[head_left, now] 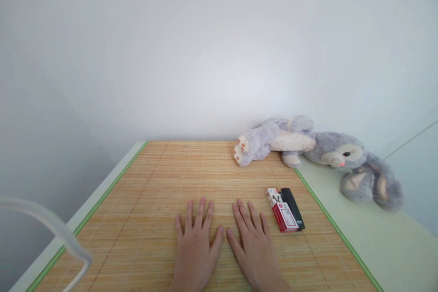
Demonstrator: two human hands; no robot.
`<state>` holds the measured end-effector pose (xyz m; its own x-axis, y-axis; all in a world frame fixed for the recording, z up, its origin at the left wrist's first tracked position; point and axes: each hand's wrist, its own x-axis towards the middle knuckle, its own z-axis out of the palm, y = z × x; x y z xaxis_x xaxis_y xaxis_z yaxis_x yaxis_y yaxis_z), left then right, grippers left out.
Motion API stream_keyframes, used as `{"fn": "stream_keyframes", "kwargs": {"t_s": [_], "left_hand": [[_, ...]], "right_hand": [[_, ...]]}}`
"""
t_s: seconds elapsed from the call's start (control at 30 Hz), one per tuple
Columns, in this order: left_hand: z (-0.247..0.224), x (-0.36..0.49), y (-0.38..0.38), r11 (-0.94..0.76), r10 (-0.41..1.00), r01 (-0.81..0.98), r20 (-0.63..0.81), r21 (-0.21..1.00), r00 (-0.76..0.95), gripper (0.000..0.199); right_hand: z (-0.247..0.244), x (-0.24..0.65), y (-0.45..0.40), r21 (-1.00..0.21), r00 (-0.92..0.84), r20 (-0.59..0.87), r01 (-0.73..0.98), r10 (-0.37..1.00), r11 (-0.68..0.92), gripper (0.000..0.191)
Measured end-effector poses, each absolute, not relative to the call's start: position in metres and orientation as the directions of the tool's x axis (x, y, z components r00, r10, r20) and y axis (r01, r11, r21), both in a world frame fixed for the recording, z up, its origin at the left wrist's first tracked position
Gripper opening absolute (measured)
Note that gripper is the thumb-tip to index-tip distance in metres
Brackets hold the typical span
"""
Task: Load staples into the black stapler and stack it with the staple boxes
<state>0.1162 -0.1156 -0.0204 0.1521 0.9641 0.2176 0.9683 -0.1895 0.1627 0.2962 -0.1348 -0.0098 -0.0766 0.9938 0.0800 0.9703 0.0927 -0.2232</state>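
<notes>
My left hand (pixel 195 248) lies flat, palm down, on the bamboo mat (pixel 164 178), its fingers spread and nothing in it. Beside it, my right hand (pixel 255 248) rests palm down in the same way, fingers apart; the two thumbs point toward each other with a small gap between them. Just beyond and to the right of my right hand are red and white small boxes (pixel 284 216). A black stapler-like object (pixel 293 209) lies against their right side.
A grey and white plush rabbit (pixel 292 141) lies on its side along the wall, across the mat's back right corner and the pale tabletop (pixel 383 232). A white curved tube (pixel 44 219) reaches in at the lower left.
</notes>
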Motion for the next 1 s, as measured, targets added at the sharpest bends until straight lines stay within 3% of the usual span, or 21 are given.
{"fn": "stream_keyframes", "kwargs": {"t_s": [0.27,1.0], "left_hand": [[-0.019,0.120,-0.116,-0.289,0.946,0.939,0.207,0.185,0.250,0.060],[-0.021,0.117,-0.115,-0.320,0.937,0.928,0.210,0.190,0.280,0.063]], "right_hand": [[-0.013,0.301,-0.136,-0.190,-0.069,0.112,0.978,0.991,0.089,0.063],[-0.015,0.307,-0.139,-0.169,-0.042,0.143,0.983,0.989,0.066,0.065]]}}
